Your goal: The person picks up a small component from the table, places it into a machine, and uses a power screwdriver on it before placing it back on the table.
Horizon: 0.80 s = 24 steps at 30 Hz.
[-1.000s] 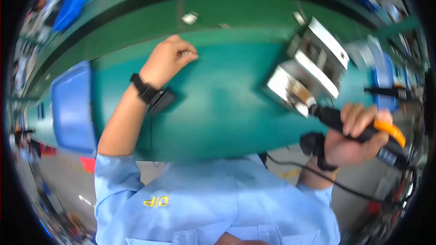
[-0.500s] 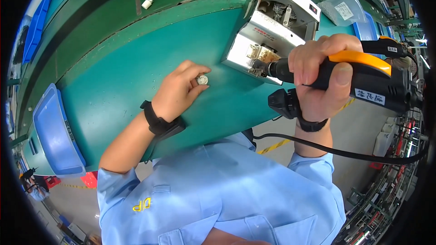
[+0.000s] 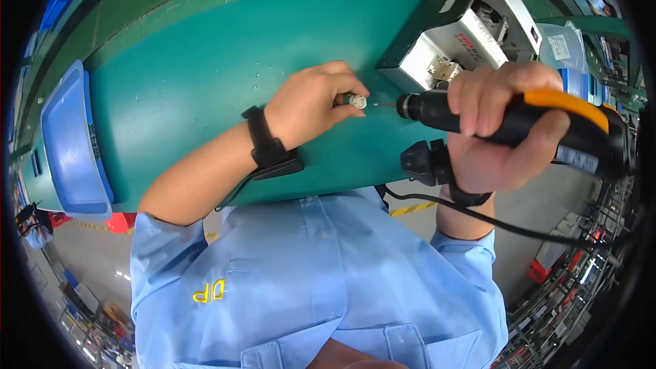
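Note:
My left hand (image 3: 316,101) pinches a small, pale, round connector (image 3: 359,102) between thumb and fingertips, its round end turned to the right. My right hand (image 3: 502,123) is wrapped round a black electric screwdriver (image 3: 437,111) with an orange lever along its top. The driver's thin reddish bit points left at the connector, with a short gap between them. A tiny pale speck sits at the bit's tip; I cannot tell whether it is a screw. Behind the right hand stands a metal screw feeder (image 3: 427,55), partly covered by the hand and driver.
A green mat (image 3: 198,96) covers the bench. At its left end rests a blue tray (image 3: 75,143). Beyond the feeder lies a clear plastic bag (image 3: 564,44) with a white label. A black cable (image 3: 471,215) runs across in front of my right forearm.
The screwdriver has come away from the feeder and swung left, its bit now facing the connector. My left hand has shifted right with the connector. The view has moved too.

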{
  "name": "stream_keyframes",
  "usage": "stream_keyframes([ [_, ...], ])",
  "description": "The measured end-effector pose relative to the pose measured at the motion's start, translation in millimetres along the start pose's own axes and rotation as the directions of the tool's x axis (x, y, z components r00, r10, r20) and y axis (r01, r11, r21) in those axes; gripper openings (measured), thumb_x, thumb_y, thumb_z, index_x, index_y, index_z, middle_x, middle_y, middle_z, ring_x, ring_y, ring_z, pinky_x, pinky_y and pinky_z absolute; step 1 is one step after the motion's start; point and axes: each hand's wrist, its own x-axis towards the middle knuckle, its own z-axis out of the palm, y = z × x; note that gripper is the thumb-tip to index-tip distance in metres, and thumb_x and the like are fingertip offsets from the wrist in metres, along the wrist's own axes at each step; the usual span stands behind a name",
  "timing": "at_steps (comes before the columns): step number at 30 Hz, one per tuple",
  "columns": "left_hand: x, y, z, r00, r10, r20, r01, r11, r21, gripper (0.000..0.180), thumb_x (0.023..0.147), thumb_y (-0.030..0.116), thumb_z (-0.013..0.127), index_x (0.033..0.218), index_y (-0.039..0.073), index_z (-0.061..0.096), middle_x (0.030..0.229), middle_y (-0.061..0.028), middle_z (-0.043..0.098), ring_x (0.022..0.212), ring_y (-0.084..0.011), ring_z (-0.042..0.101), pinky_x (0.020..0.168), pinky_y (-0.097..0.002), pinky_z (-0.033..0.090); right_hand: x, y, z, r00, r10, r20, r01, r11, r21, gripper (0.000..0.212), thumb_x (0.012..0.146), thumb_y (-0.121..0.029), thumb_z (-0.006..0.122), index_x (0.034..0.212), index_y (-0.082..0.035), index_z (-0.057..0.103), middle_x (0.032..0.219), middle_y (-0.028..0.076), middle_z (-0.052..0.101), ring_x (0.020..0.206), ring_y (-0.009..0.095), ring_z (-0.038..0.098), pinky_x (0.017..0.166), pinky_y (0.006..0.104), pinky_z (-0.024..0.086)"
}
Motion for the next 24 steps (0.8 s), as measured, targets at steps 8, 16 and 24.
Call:
stream_keyframes([
  [8, -3.5, -7.2, -0.2, 0.998, 0.046, -0.046, -0.047, 0.998, -0.028, 0.021, 0.071, 0.008, 0.073, 0.091, 0.006, 0.066, 0.087, -0.0077, 0.061, 0.076, -0.0268, 0.06, 0.067, -0.0368, 0.049, -6.3, 15.0, 18.5, 0.971, 0.151, 0.185, -0.076, 0.929, -0.361, 0.042, 0.09, -0.047, 0.051, 0.096, -0.007, 0.043, 0.057, 0.001, 0.043, 0.046, 0.012, 0.043, 0.048, 0.0272, 0.037],
  [16, -5.0, -3.6, -4.4, 1.0, 0.029, -0.013, -0.028, 0.999, 0.017, 0.019, 0.071, 0.006, 0.071, 0.089, 0.005, 0.065, 0.086, -0.0087, 0.059, 0.082, -0.0286, 0.06, 0.071, -0.0384, 0.048, -10.1, 23.5, 30.4, 0.98, 0.167, 0.111, -0.103, 0.892, -0.44, 0.039, 0.09, -0.044, 0.052, 0.092, -0.007, 0.041, 0.056, 0.001, 0.043, 0.044, 0.012, 0.043, 0.047, 0.0281, 0.038],
  [24, -3.1, -5.2, -1.0, 0.997, 0.061, -0.037, -0.058, 0.996, 0.072, 0.019, 0.071, 0.008, 0.072, 0.089, 0.006, 0.064, 0.086, -0.0092, 0.059, 0.082, -0.029, 0.059, 0.071, -0.0396, 0.048, -4.2, 29.2, 19.1, 0.954, 0.137, 0.265, 0.027, 0.846, -0.532, 0.042, 0.09, -0.048, 0.053, 0.098, -0.007, 0.044, 0.055, 0.0, 0.042, 0.043, 0.012, 0.042, 0.045, 0.0277, 0.036],
])
